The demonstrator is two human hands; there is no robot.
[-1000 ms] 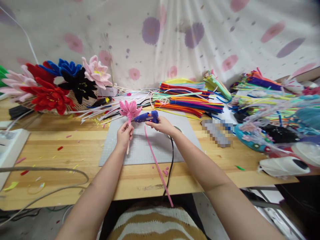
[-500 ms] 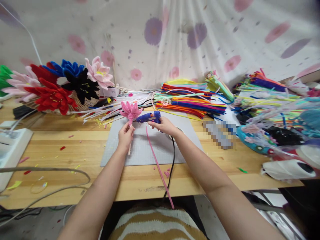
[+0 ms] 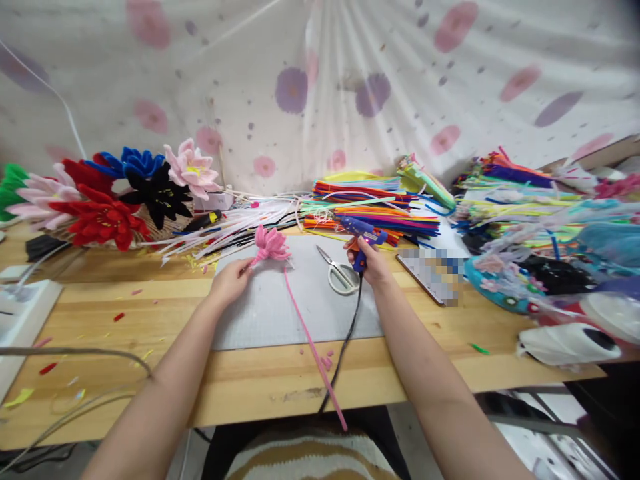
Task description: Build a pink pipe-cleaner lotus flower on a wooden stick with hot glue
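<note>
My left hand [image 3: 233,283] is closed round the stem of a pink pipe-cleaner flower [image 3: 273,244], which tilts to the right over the grey cutting mat [image 3: 300,327]. In my right hand [image 3: 374,262] is a blue glue gun [image 3: 364,230], its nozzle pointing left and its black cord [image 3: 350,333] running down over the table edge. Scissors [image 3: 341,275] lie on the mat between my hands. A long pink pipe cleaner [image 3: 313,343] stretches from the mat past the table's front edge.
Bundles of coloured pipe cleaners [image 3: 375,217] lie along the back. Finished fuzzy flowers [image 3: 107,217] crowd the back left. A power strip [image 3: 30,320] sits at far left, a white thread spool [image 3: 567,343] at right. Pink scraps [image 3: 327,361] dot the wooden table [image 3: 425,360].
The glue gun has moved right and up, away from the flower, uncovering the scissors. The flower has tipped from upright to leaning right. My view has shifted slightly.
</note>
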